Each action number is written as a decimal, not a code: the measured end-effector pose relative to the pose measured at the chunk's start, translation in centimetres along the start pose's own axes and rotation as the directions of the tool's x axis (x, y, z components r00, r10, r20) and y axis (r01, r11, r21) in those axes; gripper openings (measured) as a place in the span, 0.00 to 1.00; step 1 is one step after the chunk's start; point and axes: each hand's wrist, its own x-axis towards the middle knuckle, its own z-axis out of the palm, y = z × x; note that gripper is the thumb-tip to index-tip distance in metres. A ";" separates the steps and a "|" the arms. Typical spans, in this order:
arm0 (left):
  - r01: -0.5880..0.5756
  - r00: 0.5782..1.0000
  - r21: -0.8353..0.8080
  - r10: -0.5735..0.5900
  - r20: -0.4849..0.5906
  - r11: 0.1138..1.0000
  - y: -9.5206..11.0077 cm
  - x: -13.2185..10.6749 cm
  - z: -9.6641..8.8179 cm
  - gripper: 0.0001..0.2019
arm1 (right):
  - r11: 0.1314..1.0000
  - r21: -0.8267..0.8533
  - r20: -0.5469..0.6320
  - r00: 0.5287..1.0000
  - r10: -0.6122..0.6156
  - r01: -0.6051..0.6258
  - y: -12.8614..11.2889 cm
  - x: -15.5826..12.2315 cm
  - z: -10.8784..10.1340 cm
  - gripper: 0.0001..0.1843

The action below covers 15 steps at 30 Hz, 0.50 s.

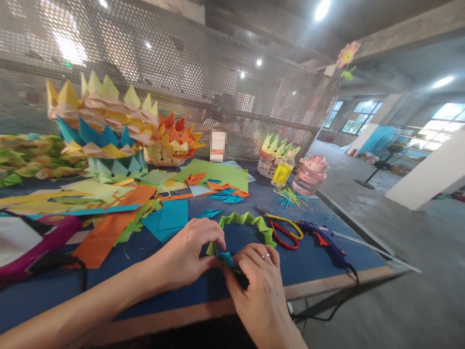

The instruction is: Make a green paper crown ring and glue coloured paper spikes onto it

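A ring of zigzag-folded green paper [247,218] stands near the front of the table, between my hands. A small blue folded paper piece [226,259] sits at its near side. My left hand [191,249] pinches the ring's near left end beside the blue piece, thumb and forefinger closed. My right hand [259,276], with a ring on one finger, is closed around the near right stretch of the green paper, its fingertips touching the blue piece. The fingers partly hide how the two papers join. Scissors [285,232] with red and yellow handles lie just right of the ring.
A blue glue gun [325,240] with its cord lies at the right edge, a magenta hair-dryer-like tool [47,242] at left. Paper crowns [105,126], coloured sheets [98,228], a yellow-labelled bottle [281,174] and a pink jug [310,175] stand or lie farther back, before a perforated metal screen [174,63].
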 end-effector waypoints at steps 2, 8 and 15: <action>-0.013 1.000 -0.019 0.014 0.022 1.000 0.0 0.0 0.0 0.01 | 1.000 0.013 0.006 1.000 0.001 -0.001 0.0 0.0 0.0 0.08; 0.012 0.998 -0.068 -0.008 0.066 0.998 0.1 0.0 0.3 0.05 | 0.999 0.031 0.003 0.999 -0.035 0.035 -0.2 0.2 -0.2 0.08; 0.051 0.998 -0.070 -0.049 0.035 0.996 0.3 -0.4 0.6 0.07 | 0.995 0.057 -0.022 0.996 -0.084 0.085 -0.2 0.3 0.2 0.09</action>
